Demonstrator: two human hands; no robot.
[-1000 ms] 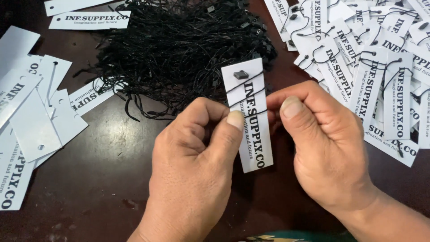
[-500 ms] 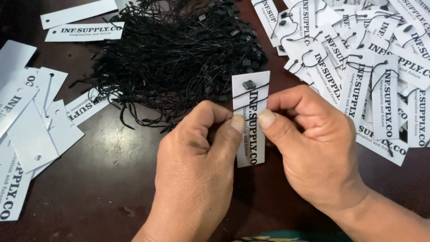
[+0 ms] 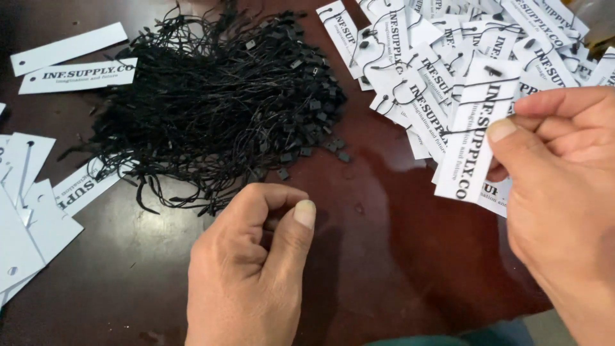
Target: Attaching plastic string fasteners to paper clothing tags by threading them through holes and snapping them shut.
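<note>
My right hand [image 3: 564, 192] pinches a white paper tag [image 3: 475, 134] with black print and a black string loop through its top, held over the heap of strung tags [image 3: 435, 57] at the upper right. My left hand [image 3: 250, 269] rests low at the centre with its fingers curled in and nothing in them, just below the edge of a big tangle of black strings with small square locks [image 3: 218, 102]. The dark red-brown table [image 3: 378, 256] lies under both hands.
Plain white tags without strings lie on the left side [image 3: 25, 211], some face down. Two more tags [image 3: 70, 64] lie at the upper left. A few loose black locks [image 3: 339, 150] sit beside the string tangle.
Both hands held the tag at the centre before. The left hand has let go and stayed low, and the right hand has carried the strung tag rightward over the heap.
</note>
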